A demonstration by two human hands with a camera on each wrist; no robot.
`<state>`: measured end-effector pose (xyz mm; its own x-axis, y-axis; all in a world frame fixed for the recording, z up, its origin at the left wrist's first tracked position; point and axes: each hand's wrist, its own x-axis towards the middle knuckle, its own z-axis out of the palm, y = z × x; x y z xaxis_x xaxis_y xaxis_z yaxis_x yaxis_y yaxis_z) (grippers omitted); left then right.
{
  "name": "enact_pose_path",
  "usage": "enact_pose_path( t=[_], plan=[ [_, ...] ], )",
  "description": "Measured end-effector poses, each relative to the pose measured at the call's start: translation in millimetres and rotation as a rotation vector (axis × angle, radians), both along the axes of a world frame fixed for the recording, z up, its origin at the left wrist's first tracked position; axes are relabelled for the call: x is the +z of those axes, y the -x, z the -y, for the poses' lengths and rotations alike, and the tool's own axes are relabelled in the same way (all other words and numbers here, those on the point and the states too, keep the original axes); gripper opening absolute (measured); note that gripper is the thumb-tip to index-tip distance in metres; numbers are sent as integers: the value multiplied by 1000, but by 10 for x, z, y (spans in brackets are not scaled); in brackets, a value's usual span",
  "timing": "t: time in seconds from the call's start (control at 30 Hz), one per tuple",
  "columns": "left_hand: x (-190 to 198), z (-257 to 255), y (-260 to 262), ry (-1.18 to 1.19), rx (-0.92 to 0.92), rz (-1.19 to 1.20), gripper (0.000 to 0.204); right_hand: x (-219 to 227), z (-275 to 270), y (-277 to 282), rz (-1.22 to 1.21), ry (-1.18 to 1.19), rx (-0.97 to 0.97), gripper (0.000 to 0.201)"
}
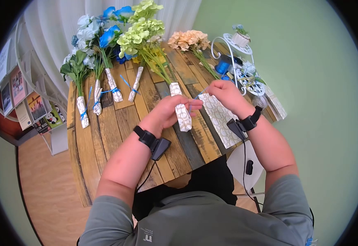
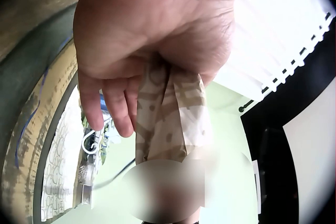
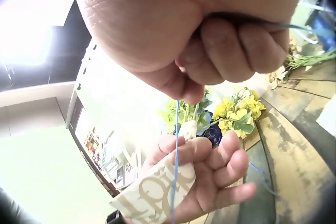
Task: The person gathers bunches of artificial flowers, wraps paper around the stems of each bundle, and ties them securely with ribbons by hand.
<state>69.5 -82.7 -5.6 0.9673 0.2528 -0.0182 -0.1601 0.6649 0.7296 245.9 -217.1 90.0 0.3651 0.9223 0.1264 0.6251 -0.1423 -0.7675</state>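
My left hand [image 1: 168, 110] grips the stem end of a green hydrangea bouquet [image 1: 146, 30], which is wrapped in white paper with a tan print [image 1: 183, 119]. Its thumb and index finger hold the wrap, while the other fingers extend to the right in the head view. Close by on the right, my right hand [image 1: 228, 95] pinches a thin blue ribbon [image 3: 177, 150] between thumb and index finger. In the right wrist view the ribbon runs down taut across the wrapped paper, and another stretch passes through the curled fingers toward the blue spool [image 1: 223, 65].
Several paper-wrapped bouquets tied with blue ribbon [image 1: 116, 93] lie on the left of the wooden table [image 1: 121, 127]. A printed paper sheet [image 1: 222, 119] lies under my right forearm. Peach flowers [image 1: 189, 39] and a white metal stand [image 1: 232, 43] are at the back right.
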Motion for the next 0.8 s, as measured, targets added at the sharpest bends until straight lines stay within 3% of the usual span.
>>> enact_pose_path(
  t=[0.1, 0.17, 0.27, 0.43, 0.6, 0.67, 0.7, 0.73, 0.8],
  plan=[
    [70, 30, 36, -5, 7, 26, 27, -78, 5, -142, 36, 108, -25, 24],
    [48, 9, 28, 8, 3, -7, 27, -163, 14, -179, 20, -9, -70, 23],
    [-83, -70, -20, 73, -147, 64, 29, -110, 73, -257, -88, -22, -202, 22],
    [-111, -80, -33, -16, 19, -31, 30, -184, 316, -507, -193, -4, -313, 16],
    [-207, -119, -86, -17, 22, -115, 30, -324, 604, -606, 5, 277, -130, 17],
    [-186, -95, -82, -31, 14, -146, 31, -283, 674, -325, 478, 104, -104, 35],
    [-152, -70, -60, -14, 13, -127, 31, -311, 647, -329, 486, 40, -56, 56],
    [-129, -39, -57, 3, 11, -108, 31, -306, 588, -257, 481, 42, -65, 56],
    [-157, 22, -102, 73, -5, -83, 26, -295, 419, -9, 405, -275, 58, 59]
  ],
)
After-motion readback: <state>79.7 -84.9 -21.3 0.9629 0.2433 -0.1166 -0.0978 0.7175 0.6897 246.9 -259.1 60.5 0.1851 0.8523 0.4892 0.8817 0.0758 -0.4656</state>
